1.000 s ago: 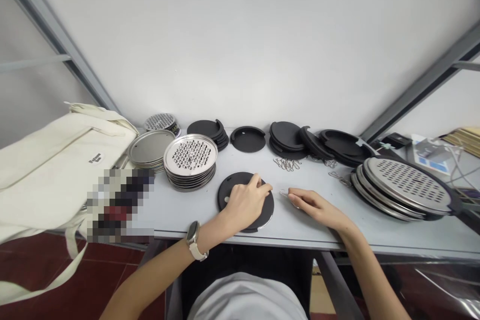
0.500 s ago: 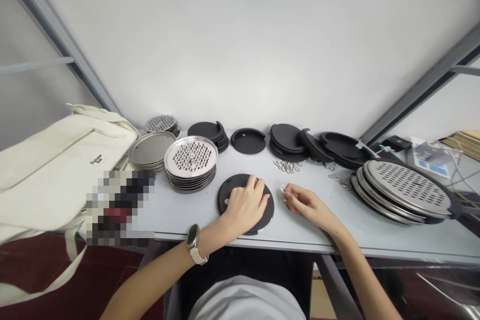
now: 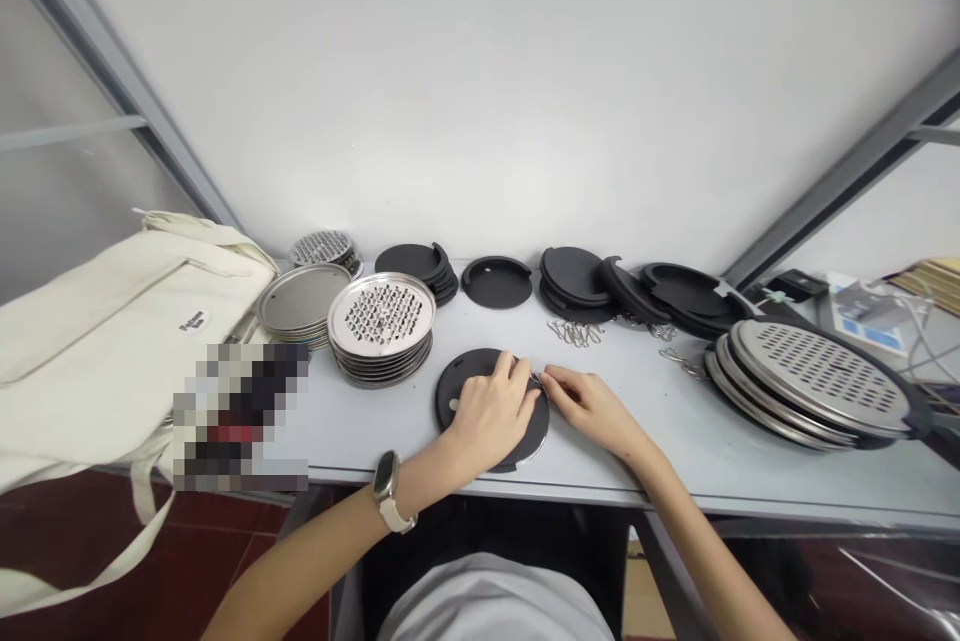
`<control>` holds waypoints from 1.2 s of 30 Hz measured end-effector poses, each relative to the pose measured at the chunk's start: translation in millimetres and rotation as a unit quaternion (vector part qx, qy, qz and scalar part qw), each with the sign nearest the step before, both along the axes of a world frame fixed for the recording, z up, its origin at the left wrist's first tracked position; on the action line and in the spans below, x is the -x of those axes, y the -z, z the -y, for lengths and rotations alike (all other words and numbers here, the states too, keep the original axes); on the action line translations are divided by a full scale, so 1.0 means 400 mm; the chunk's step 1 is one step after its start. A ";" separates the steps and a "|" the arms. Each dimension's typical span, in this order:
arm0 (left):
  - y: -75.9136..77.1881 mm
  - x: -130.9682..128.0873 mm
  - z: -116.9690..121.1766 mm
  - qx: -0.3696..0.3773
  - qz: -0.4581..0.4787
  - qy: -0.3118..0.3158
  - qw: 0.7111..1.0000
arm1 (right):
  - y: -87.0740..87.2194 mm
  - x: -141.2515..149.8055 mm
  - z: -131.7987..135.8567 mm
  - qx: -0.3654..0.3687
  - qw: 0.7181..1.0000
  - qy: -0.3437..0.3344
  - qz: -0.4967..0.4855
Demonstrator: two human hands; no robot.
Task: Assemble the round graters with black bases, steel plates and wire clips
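Observation:
A black round disc (image 3: 465,371) lies on the table in front of me, with a slot and a light hole near its left side. My left hand (image 3: 491,411) lies over it and holds it down, fingers curved toward the far rim. At the disc's right edge, my right hand (image 3: 589,406) pinches a small wire clip (image 3: 535,378) between thumb and fingers. The clip touches or nearly touches the rim; my fingers hide part of it. Left of the disc stands a stack of round metal grater plates (image 3: 382,321).
Wire clips (image 3: 576,333) lie in a pile behind my right hand. Black round holders (image 3: 574,273) line the wall. Grater plates with black rims (image 3: 821,371) are stacked at right. Plain metal discs (image 3: 304,296) and a cream bag (image 3: 112,321) are at left.
My right hand has moved left with the wire clip, from beside the black disc to its right edge. My left hand and the disc stay in place.

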State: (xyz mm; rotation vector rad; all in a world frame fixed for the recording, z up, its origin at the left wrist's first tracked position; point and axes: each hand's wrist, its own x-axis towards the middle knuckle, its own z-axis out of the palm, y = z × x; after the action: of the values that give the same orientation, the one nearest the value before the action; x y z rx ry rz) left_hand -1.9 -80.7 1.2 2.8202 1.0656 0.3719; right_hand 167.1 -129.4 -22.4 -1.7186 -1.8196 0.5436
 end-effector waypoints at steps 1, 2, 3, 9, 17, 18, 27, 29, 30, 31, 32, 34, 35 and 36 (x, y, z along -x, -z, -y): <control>-0.002 0.001 0.000 0.003 0.001 0.003 1.000 | 0.000 -0.001 0.001 0.001 1.000 -0.001 0.000; -0.003 0.001 0.000 0.006 0.003 0.007 1.000 | 0.000 -0.001 0.003 0.002 1.000 -0.003 -0.001; -0.005 0.002 0.000 0.009 0.005 0.011 1.000 | 0.000 -0.001 0.004 0.003 1.000 -0.004 -0.002; -0.010 0.004 0.001 0.013 0.006 0.017 1.000 | 0.000 0.000 0.007 0.007 1.000 -0.003 0.011; -0.004 0.006 -0.003 0.008 0.021 0.022 0.999 | 0.000 -0.003 0.013 0.011 1.000 -0.010 0.028; -0.004 0.007 -0.003 0.007 0.020 0.023 1.000 | -0.001 -0.002 0.014 0.012 1.000 -0.010 0.027; -0.011 0.006 -0.002 0.009 0.002 0.023 1.000 | -0.002 0.003 0.019 0.008 1.000 -0.003 0.026; -0.011 0.004 -0.002 0.012 -0.001 0.022 1.000 | -0.001 0.002 0.019 0.006 1.000 -0.005 0.027; -0.010 0.004 -0.002 0.013 -0.001 0.021 1.000 | -0.001 0.002 0.019 0.006 1.000 -0.006 0.029; -0.010 0.004 -0.002 0.012 0.000 0.020 1.000 | -0.001 0.002 0.018 0.006 0.999 -0.007 0.031; -0.009 0.003 -0.003 0.012 0.002 0.020 1.000 | -0.001 0.001 0.018 0.006 0.999 -0.009 0.032; -0.007 0.003 -0.003 0.011 0.007 0.018 1.000 | -0.001 0.001 0.017 0.007 0.999 -0.011 0.035; -0.006 0.003 -0.003 0.012 0.008 0.017 1.000 | -0.001 0.001 0.017 0.007 0.999 -0.011 0.036; -0.006 0.003 -0.002 0.013 0.008 0.015 1.000 | 0.000 0.002 0.018 0.007 0.999 -0.010 0.038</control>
State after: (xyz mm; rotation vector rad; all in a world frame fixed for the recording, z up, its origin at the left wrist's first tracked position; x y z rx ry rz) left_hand -3.0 -79.8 3.7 2.8023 1.0155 0.3758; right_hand 166.4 -136.4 -22.3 -1.7540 -1.8915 0.5056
